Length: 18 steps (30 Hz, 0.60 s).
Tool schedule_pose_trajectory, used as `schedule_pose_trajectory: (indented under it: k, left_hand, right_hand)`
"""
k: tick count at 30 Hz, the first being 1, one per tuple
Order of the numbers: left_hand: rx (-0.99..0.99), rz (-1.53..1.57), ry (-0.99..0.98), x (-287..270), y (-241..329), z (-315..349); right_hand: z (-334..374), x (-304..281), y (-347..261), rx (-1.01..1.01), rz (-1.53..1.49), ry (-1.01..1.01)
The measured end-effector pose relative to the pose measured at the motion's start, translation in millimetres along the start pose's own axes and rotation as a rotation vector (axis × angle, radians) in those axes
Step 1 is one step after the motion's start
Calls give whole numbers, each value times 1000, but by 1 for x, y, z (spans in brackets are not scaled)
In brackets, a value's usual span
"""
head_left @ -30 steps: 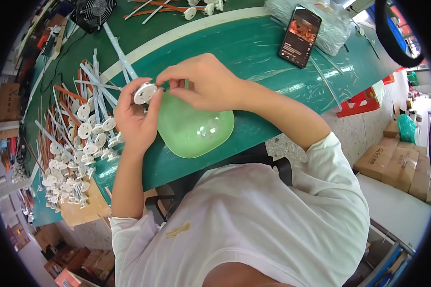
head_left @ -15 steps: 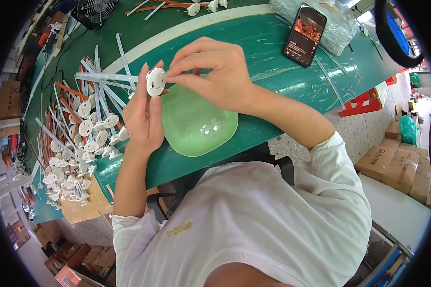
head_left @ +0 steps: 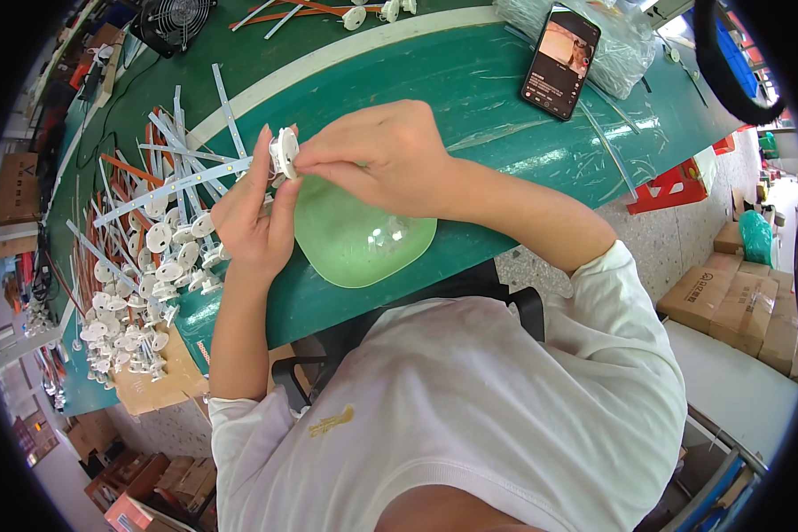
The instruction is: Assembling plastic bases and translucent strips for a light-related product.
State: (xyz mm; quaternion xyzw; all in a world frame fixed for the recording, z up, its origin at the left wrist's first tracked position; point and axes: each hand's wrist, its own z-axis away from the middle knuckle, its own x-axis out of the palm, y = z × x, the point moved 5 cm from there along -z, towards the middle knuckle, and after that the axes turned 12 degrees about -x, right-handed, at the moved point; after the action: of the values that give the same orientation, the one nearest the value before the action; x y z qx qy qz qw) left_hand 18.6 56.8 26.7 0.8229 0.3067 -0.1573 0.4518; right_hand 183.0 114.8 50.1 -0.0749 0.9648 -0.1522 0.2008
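Observation:
My left hand (head_left: pixel 254 230) grips a round white plastic cap (head_left: pixel 288 152) between thumb and fingers, its disc face turned toward my right hand. A pale LED strip (head_left: pixel 170 188) stretches left from behind that hand and seems joined to the cap. My right hand (head_left: pixel 386 164) is closed in a pinch, thumb and index fingertips against the disc's lower right edge. Whatever sits between those fingertips is too small to make out. Beneath both hands lies a light green bowl (head_left: pixel 355 257) with small shiny pieces (head_left: pixel 388 234) in it.
A pile of white caps (head_left: pixel 120 310) with pale and orange strips covers the left of the green table (head_left: pixel 479 89). A phone (head_left: pixel 560 62) rests at the far right beside clear plastic wrapping (head_left: pixel 625 62). A black fan (head_left: pixel 176 22) stands far left.
The cap has turned more edge-on, and its strip has swung down at the left end. My right hand has come slightly lower and left, its fingers closer together.

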Motion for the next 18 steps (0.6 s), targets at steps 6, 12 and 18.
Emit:
schedule_pose_trajectory:
  k: [6,12,18]
  left_hand:
    - [-83,51,-1,-5,-5,-2]
    - [-48,188,-39,-2,-4,-2]
    - [-105,127,-36,1,-8,3]
  right_hand:
    - [-3,-2,2,-60,-61,-68]
    - [-5,-5,9,202,-297,-136]
    - [1,-2,-4,-62,33,-45]
